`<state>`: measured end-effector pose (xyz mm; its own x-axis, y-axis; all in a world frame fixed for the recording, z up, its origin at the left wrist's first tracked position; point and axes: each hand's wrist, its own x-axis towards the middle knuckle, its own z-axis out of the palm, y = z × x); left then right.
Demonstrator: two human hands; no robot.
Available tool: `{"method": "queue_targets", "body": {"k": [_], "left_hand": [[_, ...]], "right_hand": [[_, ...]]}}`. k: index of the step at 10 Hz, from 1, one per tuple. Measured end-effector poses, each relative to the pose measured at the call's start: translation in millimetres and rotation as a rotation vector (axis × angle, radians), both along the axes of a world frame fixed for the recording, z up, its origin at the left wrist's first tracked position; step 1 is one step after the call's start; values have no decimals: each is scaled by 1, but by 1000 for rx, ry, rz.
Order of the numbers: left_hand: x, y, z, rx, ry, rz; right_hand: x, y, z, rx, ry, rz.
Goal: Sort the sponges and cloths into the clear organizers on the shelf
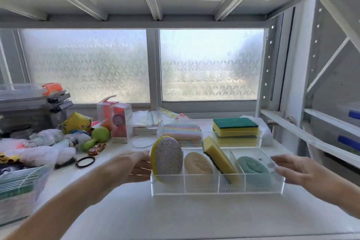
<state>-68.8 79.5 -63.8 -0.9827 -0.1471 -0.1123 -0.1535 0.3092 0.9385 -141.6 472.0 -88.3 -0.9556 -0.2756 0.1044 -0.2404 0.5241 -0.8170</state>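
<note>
Your left hand (139, 163) is open, fingers spread, at the left end of the clear four-compartment acrylic organizer (216, 186); contact cannot be confirmed. Your right hand (298, 170) is open at its right end, gripping nothing. The organizer sits toward the white shelf's (175, 218) front edge and holds, left to right, a silver mesh oval scrubber (169, 155), a tan round sponge (198, 163), a tilted yellow sponge with green backing (219, 157) and a teal knitted cloth (253, 165). Behind it, a second clear organizer (238, 141) carries a yellow-green sponge (235, 127) and a striped pastel cloth (182, 131). Frosted window (211, 64) beyond.
</note>
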Motion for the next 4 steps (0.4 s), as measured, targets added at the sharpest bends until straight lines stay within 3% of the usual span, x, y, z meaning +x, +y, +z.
{"method": "queue_targets", "body": {"k": [2,3,4], "left_hand": [[10,12,-25,122,121,-18],[12,13,-21,90,115,-32],[22,5,-6,91,137,78]], "right_hand": [[4,-7,-16,-97,100,-22],[6,-9,-17,-31,94,-49],[11,-10,-5,-26,128,-102]]}}
